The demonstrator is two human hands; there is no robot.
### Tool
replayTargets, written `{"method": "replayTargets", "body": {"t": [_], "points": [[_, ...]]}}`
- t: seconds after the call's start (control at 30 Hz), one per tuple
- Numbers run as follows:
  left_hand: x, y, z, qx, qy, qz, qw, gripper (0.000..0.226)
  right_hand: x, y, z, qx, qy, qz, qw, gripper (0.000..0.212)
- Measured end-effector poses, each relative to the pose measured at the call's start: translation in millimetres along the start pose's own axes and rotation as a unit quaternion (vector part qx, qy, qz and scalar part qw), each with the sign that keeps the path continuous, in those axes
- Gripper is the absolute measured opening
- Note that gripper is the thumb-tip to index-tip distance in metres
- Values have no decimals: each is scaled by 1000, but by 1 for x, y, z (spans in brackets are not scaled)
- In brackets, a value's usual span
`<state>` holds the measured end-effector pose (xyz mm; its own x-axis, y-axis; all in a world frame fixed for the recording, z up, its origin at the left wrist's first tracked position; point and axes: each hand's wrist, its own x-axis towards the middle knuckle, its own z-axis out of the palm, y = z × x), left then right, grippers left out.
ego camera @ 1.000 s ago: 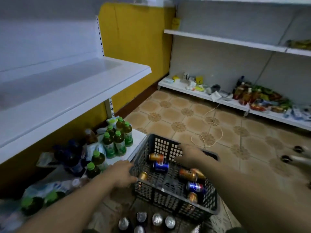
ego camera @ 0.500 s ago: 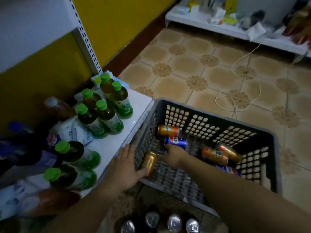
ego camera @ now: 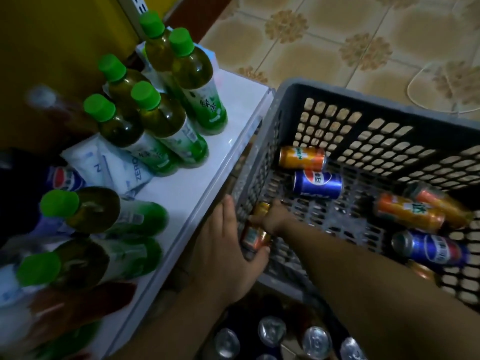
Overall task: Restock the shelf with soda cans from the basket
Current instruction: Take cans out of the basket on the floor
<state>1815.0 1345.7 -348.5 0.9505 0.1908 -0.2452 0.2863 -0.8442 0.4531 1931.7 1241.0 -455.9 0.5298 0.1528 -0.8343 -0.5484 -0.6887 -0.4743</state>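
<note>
Underneath, the tiled floor (ego camera: 324, 35) spread glossy and beige with brown floral medallions, and a thin white cord (ego camera: 415, 84) looped across it. Next came the white shelf (ego camera: 197, 188), smooth and flat-edged. It carried upright green tea bottles (ego camera: 192, 74) of clear plastic with ribbed green caps, and soft white packets (ego camera: 114, 167). A Pepsi bottle (ego camera: 65, 178) stood half lost in shadow.

Touching the shelf's edge stood the grey plastic basket (ego camera: 363, 100), its walls and bottom a lattice of rectangular holes. My left hand (ego camera: 228, 255) straddled its near corner, fingers straight along the outside wall and thumb hooked over the rim, clasping the basket. My right hand (ego camera: 272, 219) reached into that same corner, fingers curled round an orange-brown can (ego camera: 255, 235) lying against the wall.

More cylindrical metal cans lay on their sides on the basket bottom. An orange can (ego camera: 301, 158) and a blue Pepsi can (ego camera: 318, 184) lay near the left wall. Two orange cans (ego camera: 407, 211) and a second blue can (ego camera: 433, 249) lay blurred at the right.

My right hand hid much of the gripped can. Below the basket only silver can tops (ego camera: 271, 331) showed, their bodies lost in the dark, and the bottles at lower left were smeared and cut off.
</note>
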Motion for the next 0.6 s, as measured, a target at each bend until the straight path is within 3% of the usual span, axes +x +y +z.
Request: {"method": "replayTargets", "body": {"t": [0.2, 0.33, 0.47, 0.53, 0.6], "points": [[-1, 4, -9, 32, -23, -2, 999, 108, -48, -6, -13, 58, 80, -90, 991, 61], [0, 14, -39, 2, -150, -54, 987, 115, -136, -23, -45, 83, 114, -167, 976, 77], [-28, 44, -90, -114, -174, -33, 977, 120, -235, -50, -79, 104, 115, -240, 958, 82], [-52, 66, -125, -209, -158, -24, 965, 108, -289, -70, -89, 113, 109, -277, 948, 79], [-80, 89, -171, -264, -132, -6, 956, 82, -343, -91, -92, 127, 102, -318, 934, 79]]}}
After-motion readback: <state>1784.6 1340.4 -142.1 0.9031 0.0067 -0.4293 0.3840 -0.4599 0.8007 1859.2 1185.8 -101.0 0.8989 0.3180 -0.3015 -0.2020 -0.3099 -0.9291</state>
